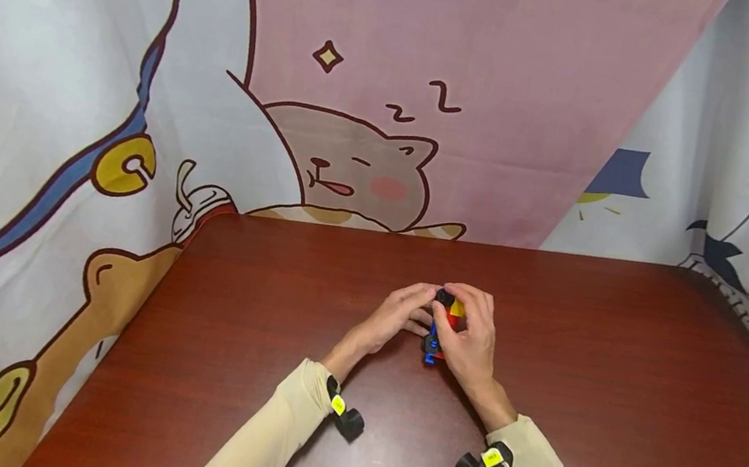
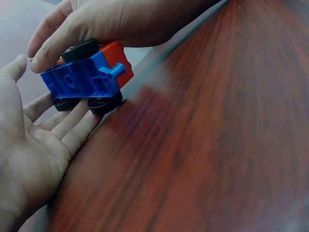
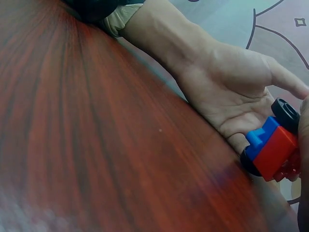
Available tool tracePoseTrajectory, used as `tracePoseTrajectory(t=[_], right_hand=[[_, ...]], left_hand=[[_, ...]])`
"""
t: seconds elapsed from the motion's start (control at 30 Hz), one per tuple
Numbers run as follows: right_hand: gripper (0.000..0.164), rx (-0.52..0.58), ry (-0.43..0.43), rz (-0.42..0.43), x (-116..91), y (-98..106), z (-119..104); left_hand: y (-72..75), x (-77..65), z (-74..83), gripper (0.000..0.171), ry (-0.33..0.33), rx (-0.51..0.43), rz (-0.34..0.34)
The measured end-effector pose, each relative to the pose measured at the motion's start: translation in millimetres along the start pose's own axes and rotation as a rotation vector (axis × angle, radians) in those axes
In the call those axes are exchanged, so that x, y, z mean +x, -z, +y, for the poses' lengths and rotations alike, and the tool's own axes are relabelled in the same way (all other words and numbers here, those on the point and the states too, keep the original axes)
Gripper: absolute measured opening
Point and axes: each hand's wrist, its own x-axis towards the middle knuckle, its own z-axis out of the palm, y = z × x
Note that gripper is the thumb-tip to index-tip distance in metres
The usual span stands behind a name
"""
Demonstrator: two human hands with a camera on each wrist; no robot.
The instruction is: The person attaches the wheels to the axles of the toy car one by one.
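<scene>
A small toy car [image 2: 77,79] is tipped on its side, its blue underside facing the left wrist view. It has black wheels [image 2: 81,50], a red block [image 3: 276,152] on the blue chassis, and a bit of yellow [image 1: 457,307] near the far end. My right hand [image 1: 474,337] pinches the car from the right between thumb and fingers. From the left, my left hand [image 1: 395,317] reaches in with its fingers extended, their tips at the lower wheels in the left wrist view. Part of the car is hidden behind my right hand.
A dark red-brown wooden table [image 1: 256,265] lies beneath both hands. Behind it hangs a cloth [image 1: 497,163] printed with cartoon animals, reaching down to the table's back edge. Black wrist cameras [image 1: 349,423] sit on both sleeves.
</scene>
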Motion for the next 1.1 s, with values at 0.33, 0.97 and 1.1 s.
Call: tracePoseTrajectory(t=[0.33, 0.97, 1.1], right_hand=[[0.041, 0.029, 0.042, -0.006, 2.1, -1.5, -1.1], [0.032, -0.028, -0.045, -0.064, -3.3, 0.6, -2.7], [0.027, 0.035, -0.024, -0.095, -3.2, 1.8, -3.1]], left_hand=[[0.4, 0.9, 2.6, 0.057, 0.003, 0.018, 0.008], [0.3, -2.2, 0.7, 0.045, 0.008, 0.027, 0.014], [0.5, -0.6, -0.8, 0.043, 0.009, -0.008, 0.013]])
